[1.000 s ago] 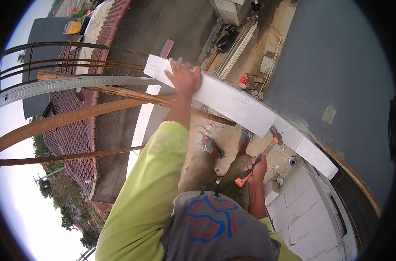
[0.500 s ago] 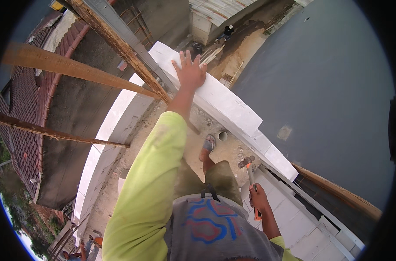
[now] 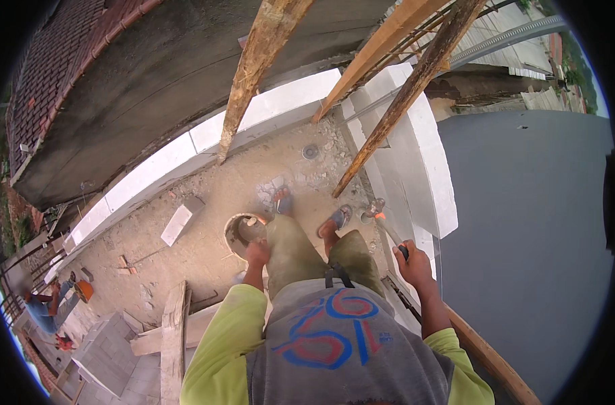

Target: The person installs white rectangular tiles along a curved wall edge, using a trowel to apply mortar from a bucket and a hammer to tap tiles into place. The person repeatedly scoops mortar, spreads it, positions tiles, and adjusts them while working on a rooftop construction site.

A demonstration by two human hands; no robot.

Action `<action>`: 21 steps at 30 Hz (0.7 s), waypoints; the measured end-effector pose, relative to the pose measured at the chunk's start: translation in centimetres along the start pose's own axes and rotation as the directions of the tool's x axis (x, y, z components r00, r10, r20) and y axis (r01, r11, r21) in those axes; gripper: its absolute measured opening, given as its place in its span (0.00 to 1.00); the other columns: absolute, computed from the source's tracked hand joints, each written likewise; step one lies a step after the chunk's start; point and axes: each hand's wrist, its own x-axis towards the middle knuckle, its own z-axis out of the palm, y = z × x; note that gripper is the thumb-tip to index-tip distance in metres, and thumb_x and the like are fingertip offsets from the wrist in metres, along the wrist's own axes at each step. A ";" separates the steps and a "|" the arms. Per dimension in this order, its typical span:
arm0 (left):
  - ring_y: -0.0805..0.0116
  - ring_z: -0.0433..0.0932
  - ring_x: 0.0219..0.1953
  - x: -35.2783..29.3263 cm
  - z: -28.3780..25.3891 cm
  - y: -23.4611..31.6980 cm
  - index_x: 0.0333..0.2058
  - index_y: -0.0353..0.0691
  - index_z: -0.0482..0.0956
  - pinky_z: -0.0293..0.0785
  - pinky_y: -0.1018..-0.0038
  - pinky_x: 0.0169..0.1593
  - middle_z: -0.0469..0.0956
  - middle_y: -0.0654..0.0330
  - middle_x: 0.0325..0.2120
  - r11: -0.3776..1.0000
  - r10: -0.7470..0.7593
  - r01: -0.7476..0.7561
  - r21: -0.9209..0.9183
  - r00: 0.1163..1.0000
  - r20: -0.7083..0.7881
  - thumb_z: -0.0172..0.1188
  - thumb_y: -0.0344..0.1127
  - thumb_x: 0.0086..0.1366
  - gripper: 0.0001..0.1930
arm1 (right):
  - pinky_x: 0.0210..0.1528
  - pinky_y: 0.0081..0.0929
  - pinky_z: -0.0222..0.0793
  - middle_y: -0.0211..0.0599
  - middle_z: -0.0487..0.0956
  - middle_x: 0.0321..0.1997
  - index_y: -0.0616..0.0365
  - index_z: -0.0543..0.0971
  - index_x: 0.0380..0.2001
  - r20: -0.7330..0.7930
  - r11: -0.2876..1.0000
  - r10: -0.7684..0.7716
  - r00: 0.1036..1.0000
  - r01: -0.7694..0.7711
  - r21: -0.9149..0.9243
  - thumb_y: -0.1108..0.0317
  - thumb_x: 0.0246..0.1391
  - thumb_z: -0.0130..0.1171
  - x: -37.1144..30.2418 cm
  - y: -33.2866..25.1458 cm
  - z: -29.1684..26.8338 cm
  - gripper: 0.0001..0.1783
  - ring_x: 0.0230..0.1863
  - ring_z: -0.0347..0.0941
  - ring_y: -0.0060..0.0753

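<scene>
The hammer point(image 3: 390, 231), near the white block wall point(image 3: 432, 162), seems stiff and head-heavy, best taken by its handle point(image 3: 403, 250), where the right hand point(image 3: 416, 264) is wrapped; whether the left hand point(image 3: 257, 254) pinches anything, I cannot tell.

A building site: raw block walls point(image 3: 273, 108), timber props point(image 3: 254, 74), seemingly stacked blocks point(image 3: 110, 354).

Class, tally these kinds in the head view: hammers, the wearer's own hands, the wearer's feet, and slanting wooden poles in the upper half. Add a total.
Hammer: 1
Hands (left hand, right hand): 2
Feet (left foot, right foot): 2
Slanting wooden poles: 3
Total: 8
</scene>
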 end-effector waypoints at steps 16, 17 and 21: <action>0.37 0.80 0.62 0.7 4.6 -20.9 0.57 0.29 0.81 0.76 0.50 0.66 0.81 0.34 0.59 0.722 -0.570 0.539 -0.433 0.819 0.069 0.68 0.48 0.69 0.28 | 0.53 0.60 0.78 0.61 0.86 0.46 0.59 0.75 0.58 0.397 0.904 -0.194 0.897 0.321 -0.283 0.58 0.67 0.63 28.8 -16.0 17.8 0.23 0.50 0.83 0.68; 0.38 0.79 0.65 1.2 6.3 -21.3 0.61 0.29 0.80 0.74 0.51 0.68 0.79 0.34 0.62 0.655 -0.589 0.539 -0.530 0.803 0.088 0.69 0.47 0.68 0.31 | 0.55 0.60 0.77 0.63 0.85 0.48 0.60 0.74 0.59 0.438 0.878 -0.199 0.877 0.358 -0.319 0.60 0.66 0.63 31.6 -16.4 21.2 0.23 0.52 0.83 0.68; 0.37 0.70 0.72 5.0 11.8 -24.8 0.71 0.25 0.68 0.66 0.52 0.75 0.72 0.33 0.69 0.558 -0.719 0.633 -0.536 0.692 0.069 0.75 0.46 0.64 0.45 | 0.61 0.59 0.77 0.62 0.84 0.56 0.60 0.73 0.64 0.539 0.823 -0.065 0.840 0.350 -0.447 0.61 0.64 0.63 40.5 -22.1 32.1 0.28 0.58 0.81 0.68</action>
